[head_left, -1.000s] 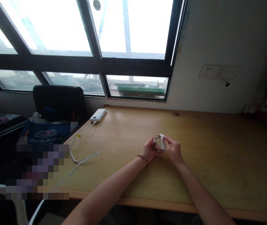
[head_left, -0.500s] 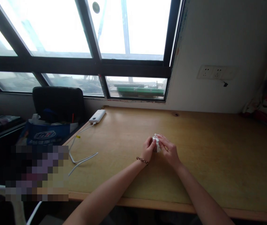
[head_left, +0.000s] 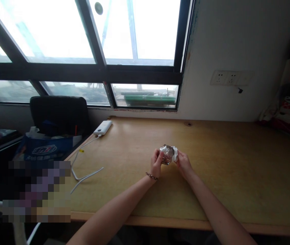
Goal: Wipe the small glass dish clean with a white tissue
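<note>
Over the middle of the wooden desk (head_left: 226,170), both my hands hold one small object, a shiny silver crumpled wrapper with a bit of white (head_left: 168,154). My left hand (head_left: 156,162), with a beaded bracelet at the wrist, pinches its left side with closed fingers. My right hand (head_left: 183,164) grips its right side, where the white part shows. The wrapper is lifted slightly above the desk top. I cannot make out what is inside it.
A white power bank (head_left: 102,127) lies at the desk's far left corner, its white cable (head_left: 83,170) trailing along the left edge. A black chair (head_left: 58,114) and a blue bag (head_left: 45,148) stand to the left. A wall socket (head_left: 230,78) sits above the desk.
The object between my hands has turned: earlier it showed a round ring shape, then mostly white, now a shiny crumpled face. Both hands stayed together, drifting slightly left as the camera shifted.
</note>
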The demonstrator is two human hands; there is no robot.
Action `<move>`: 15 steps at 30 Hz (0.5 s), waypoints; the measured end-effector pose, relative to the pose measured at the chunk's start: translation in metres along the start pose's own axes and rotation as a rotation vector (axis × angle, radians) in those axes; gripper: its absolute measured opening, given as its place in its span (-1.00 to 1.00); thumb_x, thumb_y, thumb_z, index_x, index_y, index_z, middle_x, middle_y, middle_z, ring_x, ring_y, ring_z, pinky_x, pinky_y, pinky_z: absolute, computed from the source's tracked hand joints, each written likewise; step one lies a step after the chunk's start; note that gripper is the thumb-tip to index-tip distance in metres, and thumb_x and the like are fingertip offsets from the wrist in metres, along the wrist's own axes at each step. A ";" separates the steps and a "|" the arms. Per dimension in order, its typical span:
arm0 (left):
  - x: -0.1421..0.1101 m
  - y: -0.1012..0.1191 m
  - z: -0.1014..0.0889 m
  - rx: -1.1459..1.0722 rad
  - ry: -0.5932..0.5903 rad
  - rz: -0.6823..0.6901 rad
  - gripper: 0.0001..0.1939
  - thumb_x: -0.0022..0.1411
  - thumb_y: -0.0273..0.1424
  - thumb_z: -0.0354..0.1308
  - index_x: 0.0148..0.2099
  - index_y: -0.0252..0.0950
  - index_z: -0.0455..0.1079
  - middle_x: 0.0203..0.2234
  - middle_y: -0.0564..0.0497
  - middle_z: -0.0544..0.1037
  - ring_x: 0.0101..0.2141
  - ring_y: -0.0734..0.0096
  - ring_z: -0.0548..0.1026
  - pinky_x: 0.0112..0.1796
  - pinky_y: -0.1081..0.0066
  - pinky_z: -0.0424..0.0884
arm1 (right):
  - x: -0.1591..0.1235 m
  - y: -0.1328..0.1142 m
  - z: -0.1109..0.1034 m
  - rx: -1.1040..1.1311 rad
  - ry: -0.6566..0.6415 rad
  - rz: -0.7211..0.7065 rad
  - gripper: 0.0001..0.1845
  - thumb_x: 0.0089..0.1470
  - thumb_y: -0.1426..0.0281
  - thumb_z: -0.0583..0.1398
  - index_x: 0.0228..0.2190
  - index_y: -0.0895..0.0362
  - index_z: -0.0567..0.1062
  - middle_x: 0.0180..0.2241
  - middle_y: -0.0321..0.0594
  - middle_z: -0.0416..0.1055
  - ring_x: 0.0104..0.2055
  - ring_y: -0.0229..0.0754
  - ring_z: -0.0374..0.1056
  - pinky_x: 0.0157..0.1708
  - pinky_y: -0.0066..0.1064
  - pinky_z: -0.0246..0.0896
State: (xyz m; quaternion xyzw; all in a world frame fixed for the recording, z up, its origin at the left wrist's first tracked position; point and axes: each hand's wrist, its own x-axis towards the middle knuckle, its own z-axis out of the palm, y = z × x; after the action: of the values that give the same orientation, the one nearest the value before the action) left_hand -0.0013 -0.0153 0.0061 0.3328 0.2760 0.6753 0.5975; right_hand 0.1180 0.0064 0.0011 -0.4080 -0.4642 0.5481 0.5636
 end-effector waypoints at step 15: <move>0.011 -0.011 0.000 0.087 -0.163 -0.406 -0.66 0.05 -0.16 0.03 -0.34 -0.38 0.29 -0.51 -0.01 0.43 -0.58 0.58 0.36 -0.56 0.56 0.20 | 0.008 -0.006 -0.006 0.533 0.281 0.088 -0.82 -0.20 0.29 0.21 -0.55 0.15 0.39 -0.64 -0.42 0.34 -0.63 -0.40 0.20 -0.64 -0.58 0.13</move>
State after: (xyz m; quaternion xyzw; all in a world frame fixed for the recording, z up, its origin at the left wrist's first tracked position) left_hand 0.0053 -0.0033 -0.0009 0.3493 0.3169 0.4994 0.7268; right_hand 0.1250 0.0138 0.0061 -0.3372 -0.2033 0.6125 0.6854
